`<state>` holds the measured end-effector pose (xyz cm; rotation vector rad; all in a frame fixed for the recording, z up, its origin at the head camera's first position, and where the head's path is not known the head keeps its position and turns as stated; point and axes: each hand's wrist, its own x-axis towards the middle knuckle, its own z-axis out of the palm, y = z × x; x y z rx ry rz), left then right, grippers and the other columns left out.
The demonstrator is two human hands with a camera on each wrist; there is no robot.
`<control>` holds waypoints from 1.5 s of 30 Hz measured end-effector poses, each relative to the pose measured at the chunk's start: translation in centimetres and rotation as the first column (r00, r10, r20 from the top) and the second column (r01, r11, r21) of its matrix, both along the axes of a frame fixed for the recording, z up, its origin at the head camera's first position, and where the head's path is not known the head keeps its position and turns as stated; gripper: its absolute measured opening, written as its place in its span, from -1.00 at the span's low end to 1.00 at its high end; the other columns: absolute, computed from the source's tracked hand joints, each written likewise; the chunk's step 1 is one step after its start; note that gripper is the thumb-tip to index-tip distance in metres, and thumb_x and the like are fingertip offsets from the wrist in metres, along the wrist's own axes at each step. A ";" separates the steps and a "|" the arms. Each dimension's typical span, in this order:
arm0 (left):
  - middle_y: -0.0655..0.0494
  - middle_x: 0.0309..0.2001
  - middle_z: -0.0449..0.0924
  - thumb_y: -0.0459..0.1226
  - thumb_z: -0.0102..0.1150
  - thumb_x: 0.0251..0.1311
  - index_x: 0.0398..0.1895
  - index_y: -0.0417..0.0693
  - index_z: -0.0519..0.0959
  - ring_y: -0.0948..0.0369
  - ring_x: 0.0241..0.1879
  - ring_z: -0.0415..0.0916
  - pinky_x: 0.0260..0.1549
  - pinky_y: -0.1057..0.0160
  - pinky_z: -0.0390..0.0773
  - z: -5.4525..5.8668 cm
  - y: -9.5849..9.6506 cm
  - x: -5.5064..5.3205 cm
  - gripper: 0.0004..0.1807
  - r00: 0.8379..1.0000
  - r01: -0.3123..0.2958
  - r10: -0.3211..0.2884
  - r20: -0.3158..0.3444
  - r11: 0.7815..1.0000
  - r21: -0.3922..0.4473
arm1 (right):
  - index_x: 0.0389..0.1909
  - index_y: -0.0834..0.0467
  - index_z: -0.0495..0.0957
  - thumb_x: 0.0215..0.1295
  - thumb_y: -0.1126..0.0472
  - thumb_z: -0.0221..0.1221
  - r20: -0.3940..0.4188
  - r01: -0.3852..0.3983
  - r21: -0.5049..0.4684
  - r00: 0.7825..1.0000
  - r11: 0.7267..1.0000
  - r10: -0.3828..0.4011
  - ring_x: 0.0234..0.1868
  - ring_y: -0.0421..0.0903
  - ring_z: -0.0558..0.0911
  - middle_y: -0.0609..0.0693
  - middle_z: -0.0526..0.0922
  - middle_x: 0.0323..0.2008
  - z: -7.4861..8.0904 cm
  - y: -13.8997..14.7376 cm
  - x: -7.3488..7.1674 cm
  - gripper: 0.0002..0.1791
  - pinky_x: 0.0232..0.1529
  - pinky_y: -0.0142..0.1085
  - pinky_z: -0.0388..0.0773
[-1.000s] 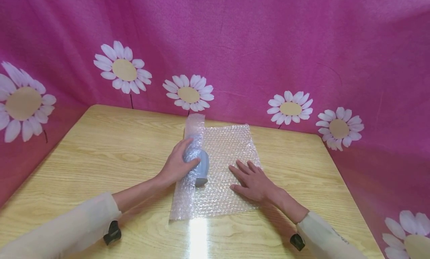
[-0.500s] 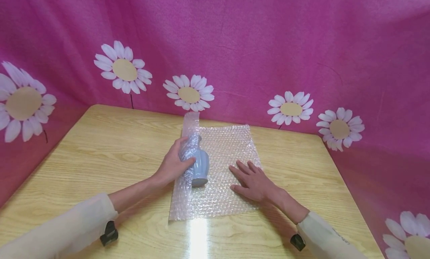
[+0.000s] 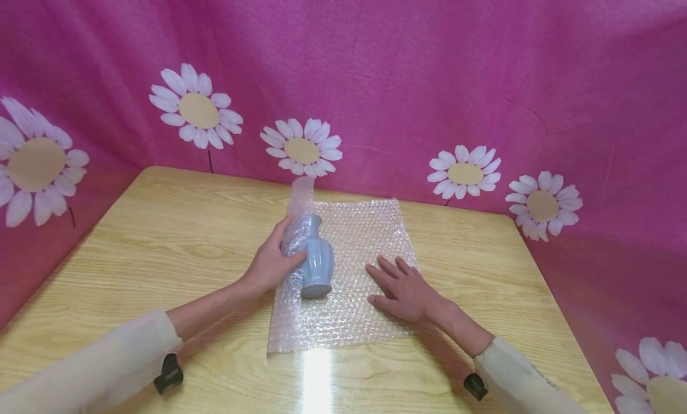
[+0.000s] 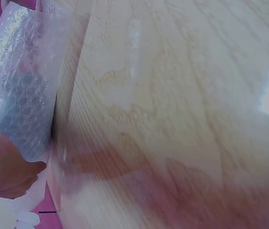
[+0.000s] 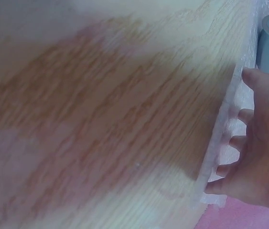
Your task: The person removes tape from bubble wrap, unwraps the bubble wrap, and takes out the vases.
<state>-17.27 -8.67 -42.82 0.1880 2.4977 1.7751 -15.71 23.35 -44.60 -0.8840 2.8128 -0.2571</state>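
Note:
A glossy light-blue vase (image 3: 319, 263) lies on its side on a sheet of clear bubble wrap (image 3: 351, 235), its neck pointing to the far side and its flat base toward me. The wrap's left part stands up as a flap along the vase. My left hand (image 3: 272, 260) grips this flap, thumb on the inner side by the vase's body and fingers behind the plastic. In the left wrist view the bubble wrap (image 4: 22, 90) curves up above the table. My right hand (image 3: 404, 292) rests spread on the sheet's right part, apart from the vase.
The light wood-grain table (image 3: 188, 235) extends around the sheet on all sides. Behind and beside it hangs a magenta cloth (image 3: 376, 92) printed with large white daisies. A bright light reflection lies on the table near the front.
My left hand has drawn the bubble wrap flap leftward off the vase, so its neck and more of its body show. The vase has shifted slightly left. My right hand has stayed put.

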 end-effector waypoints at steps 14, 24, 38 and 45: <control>-0.26 0.53 -0.02 -0.34 0.22 0.13 0.61 0.10 -0.05 -0.21 0.47 -0.02 0.39 -0.20 0.06 -0.4 -0.9 -0.4 -0.01 0.998 -0.028 0.026 0.051 0.998 0.055 | 0.56 0.02 0.13 0.48 -0.25 -0.03 0.018 0.008 0.011 1.000 1.000 -0.008 0.49 0.39 -0.06 0.19 0.03 0.54 0.2 0.0 0.0 -0.24 0.40 0.31 -0.03; -0.28 0.51 0.02 -0.42 0.13 0.13 0.60 0.01 -0.05 -0.16 0.48 -0.01 0.38 -0.14 0.14 -1.0 -1.8 -0.7 -0.04 1.000 -0.005 0.001 0.025 0.988 0.156 | 0.56 0.02 0.13 0.48 -0.25 -0.03 0.006 0.008 0.015 1.000 1.000 -0.008 0.49 0.39 -0.04 0.19 0.05 0.54 0.1 0.0 0.0 -0.24 0.38 0.32 0.01; -0.26 0.45 0.20 -0.46 -0.06 0.16 0.60 -0.07 -0.06 -0.03 0.38 0.21 0.18 0.09 0.38 -0.8 -2.8 -0.4 -0.12 0.992 -0.068 0.035 0.121 0.958 0.278 | 0.56 0.02 0.13 0.48 -0.23 -0.02 0.023 0.026 -0.005 0.999 1.000 -0.026 0.48 0.42 -0.06 0.19 0.04 0.54 0.2 0.2 0.1 -0.24 0.36 0.36 0.00; -0.25 0.45 0.22 -0.44 -0.07 0.21 0.60 -0.06 -0.07 -0.03 0.32 0.29 0.04 0.22 0.45 -1.1 -3.6 -0.3 -0.14 0.986 -0.082 0.036 0.161 0.955 0.285 | 0.57 -0.01 0.12 0.47 -0.25 -0.02 0.026 0.030 -0.007 0.999 1.000 -0.030 0.49 0.39 -0.07 0.16 0.03 0.55 0.0 0.1 0.1 -0.24 0.35 0.37 0.00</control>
